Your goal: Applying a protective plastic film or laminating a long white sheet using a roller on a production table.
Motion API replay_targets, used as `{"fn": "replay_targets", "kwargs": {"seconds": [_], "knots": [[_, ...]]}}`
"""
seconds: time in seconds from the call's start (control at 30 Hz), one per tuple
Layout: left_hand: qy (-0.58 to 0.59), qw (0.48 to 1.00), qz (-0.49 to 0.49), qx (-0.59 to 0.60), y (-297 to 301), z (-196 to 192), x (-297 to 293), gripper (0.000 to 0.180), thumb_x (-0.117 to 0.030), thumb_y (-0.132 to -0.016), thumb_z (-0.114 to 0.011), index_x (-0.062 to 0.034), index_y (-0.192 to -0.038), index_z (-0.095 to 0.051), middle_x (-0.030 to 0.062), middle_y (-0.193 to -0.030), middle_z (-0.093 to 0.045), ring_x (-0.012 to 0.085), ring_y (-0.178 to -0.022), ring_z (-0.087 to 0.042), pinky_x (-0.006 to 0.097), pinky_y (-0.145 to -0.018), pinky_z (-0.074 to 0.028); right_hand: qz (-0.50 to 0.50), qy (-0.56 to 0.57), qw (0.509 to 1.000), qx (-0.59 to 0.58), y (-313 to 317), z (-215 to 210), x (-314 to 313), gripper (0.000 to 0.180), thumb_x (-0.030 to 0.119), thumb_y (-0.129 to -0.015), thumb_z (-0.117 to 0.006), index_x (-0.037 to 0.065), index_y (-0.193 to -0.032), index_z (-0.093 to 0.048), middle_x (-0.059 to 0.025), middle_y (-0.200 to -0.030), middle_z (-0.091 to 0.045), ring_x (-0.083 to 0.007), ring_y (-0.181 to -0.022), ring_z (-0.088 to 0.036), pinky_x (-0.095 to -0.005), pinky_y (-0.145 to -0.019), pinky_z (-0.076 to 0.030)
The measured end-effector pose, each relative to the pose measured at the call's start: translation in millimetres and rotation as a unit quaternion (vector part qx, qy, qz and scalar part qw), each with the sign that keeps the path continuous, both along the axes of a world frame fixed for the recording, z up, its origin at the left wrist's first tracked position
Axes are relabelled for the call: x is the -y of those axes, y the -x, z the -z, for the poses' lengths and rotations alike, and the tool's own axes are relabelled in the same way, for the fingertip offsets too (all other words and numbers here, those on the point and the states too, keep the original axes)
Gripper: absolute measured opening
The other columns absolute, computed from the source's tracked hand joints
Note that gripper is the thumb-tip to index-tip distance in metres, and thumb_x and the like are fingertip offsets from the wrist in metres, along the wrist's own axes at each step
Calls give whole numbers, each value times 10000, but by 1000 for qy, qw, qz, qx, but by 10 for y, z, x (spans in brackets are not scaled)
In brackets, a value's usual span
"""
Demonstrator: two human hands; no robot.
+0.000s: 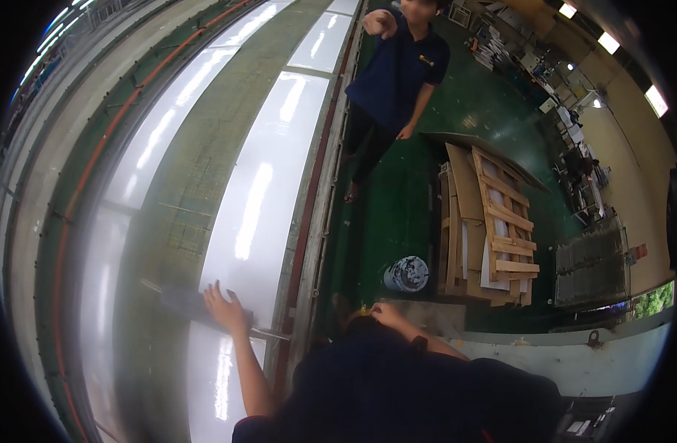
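My left hand (226,310) reaches over the long table with its fingers spread, above the near end of a glossy white panel (268,184). Whether the fingertips touch the panel I cannot tell. A blurred grey flat shape (183,304) lies beside that hand, and a thin metal rod (270,334) shows by its wrist. My right hand (387,316) is held close in front of my body, fingers bent together. Next to its fingertips is a small yellow thing (365,309), too small to make out.
A person in a dark blue shirt (397,74) stands beyond the table's metal edge (316,258), one hand raised. On the green floor are a paint-smeared bucket (408,274) and a wooden pallet (510,229) with cardboard sheets. A second row of white panels (161,125) runs farther left.
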State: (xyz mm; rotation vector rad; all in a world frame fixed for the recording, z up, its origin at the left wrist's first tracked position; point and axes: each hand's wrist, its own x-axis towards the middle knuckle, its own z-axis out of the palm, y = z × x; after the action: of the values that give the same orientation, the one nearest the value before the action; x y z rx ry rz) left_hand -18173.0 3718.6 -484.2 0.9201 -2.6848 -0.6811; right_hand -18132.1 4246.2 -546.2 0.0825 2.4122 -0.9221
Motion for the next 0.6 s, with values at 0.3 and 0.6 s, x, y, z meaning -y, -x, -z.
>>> {"fn": "replay_targets", "kwargs": {"seconds": [0.3,0.6], "knots": [[-4,963,-266,-38,523,180,298,798,-499,-998,-678,-241,-1675,-344,339,-1709,-159,493,-1581,-217,543,-1271,-269,301,8,953,36,-143,-25,-1118,204,196,-962,-681,46,-1019,-806,-126,-870,-760,-231,-783,-736,-411,-728,-579],[-75,981,-176,33,2725,514,-403,945,-574,-895,-761,-162,-1658,-384,305,-1657,-371,431,-1577,-306,725,-1224,-215,61,-197,968,143,34,1000,-2559,294,226,-967,-676,21,-1142,-793,-246,-1098,-767,-434,-1014,-744,-463,-863,-560]]}}
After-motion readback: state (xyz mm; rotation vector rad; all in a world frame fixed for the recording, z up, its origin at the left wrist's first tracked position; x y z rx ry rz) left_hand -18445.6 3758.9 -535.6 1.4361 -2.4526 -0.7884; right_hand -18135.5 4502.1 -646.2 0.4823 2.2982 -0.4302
